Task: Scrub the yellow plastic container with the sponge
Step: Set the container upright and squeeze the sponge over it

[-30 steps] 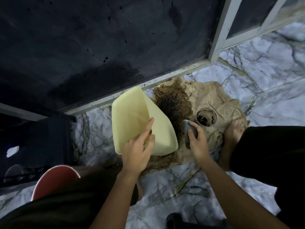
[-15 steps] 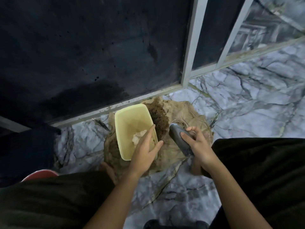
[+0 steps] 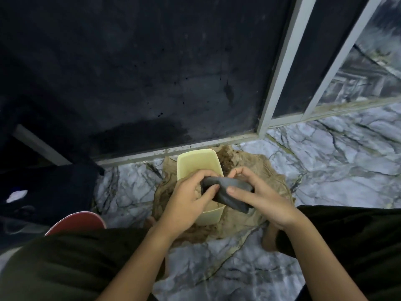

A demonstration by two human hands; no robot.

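The yellow plastic container [image 3: 196, 162] stands upright on a brown, dirt-stained cloth [image 3: 256, 170] on the marble floor, its opening facing up. Over its near right corner I hold a dark grey sponge [image 3: 227, 192] with both hands. My left hand [image 3: 188, 198] grips the sponge's left end, fingers curled over it and over the container's rim. My right hand [image 3: 258, 196] grips the sponge's right part, thumb on top. The hands hide the container's near half.
A dark wall [image 3: 152, 72] with a pale metal frame [image 3: 280, 68] rises just behind the container. A red round object [image 3: 76, 221] sits at the left by my knee. My bare foot [image 3: 269, 240] rests on the marble floor [image 3: 336, 159] at the right.
The container went from tilted on its side to upright. My right hand lifted the sponge off the cloth and brought it over the container; my left hand left the container's inside and took the sponge.
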